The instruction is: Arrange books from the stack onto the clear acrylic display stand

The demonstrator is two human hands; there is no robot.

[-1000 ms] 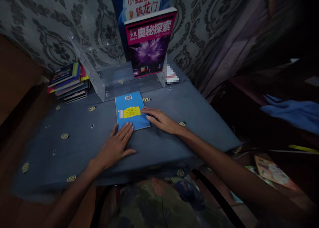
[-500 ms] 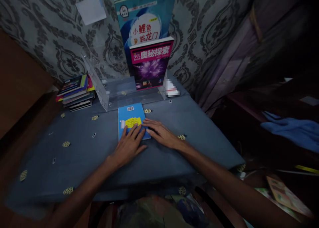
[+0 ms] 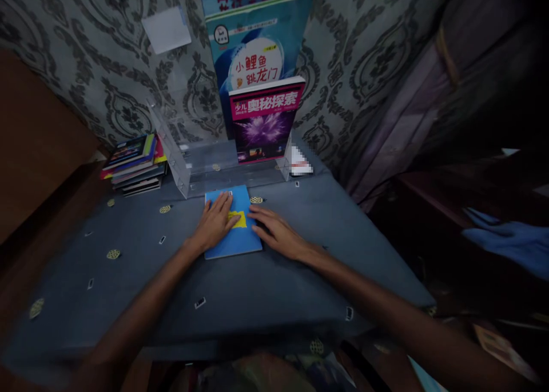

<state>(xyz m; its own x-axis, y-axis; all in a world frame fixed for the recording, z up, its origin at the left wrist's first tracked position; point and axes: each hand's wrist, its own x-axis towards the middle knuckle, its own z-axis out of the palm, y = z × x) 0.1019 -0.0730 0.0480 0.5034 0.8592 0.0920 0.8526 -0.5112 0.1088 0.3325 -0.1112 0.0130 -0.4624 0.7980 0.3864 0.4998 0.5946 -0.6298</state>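
A thin blue book [image 3: 235, 244] with a yellow patch lies flat on the cloth-covered table. My left hand [image 3: 215, 222] rests open on its upper left part, fingers stretched over the cover and hiding most of the barcode. At the book's right edge is my right hand [image 3: 277, 232], open, its fingertips at or just over that edge. Behind the book stands a clear acrylic rack [image 3: 175, 166]. At the rack's right side a book with a magenta and purple cover [image 3: 266, 123] leans upright, in front of taller teal [image 3: 257, 35] and blue books.
A stack of books [image 3: 137, 163] sits left of the rack. A pixelated white item [image 3: 301, 162] is at its right. The tablecloth [image 3: 141, 300] has a pineapple print. Patterned wallpaper backs the table, with a curtain [image 3: 394, 118] and blue cloth [image 3: 506, 238] on the right.
My left hand has slid up the blue book toward its top, covering the barcode and baring the lower part. My right hand has shifted slightly to the right edge. The view has tilted a little.
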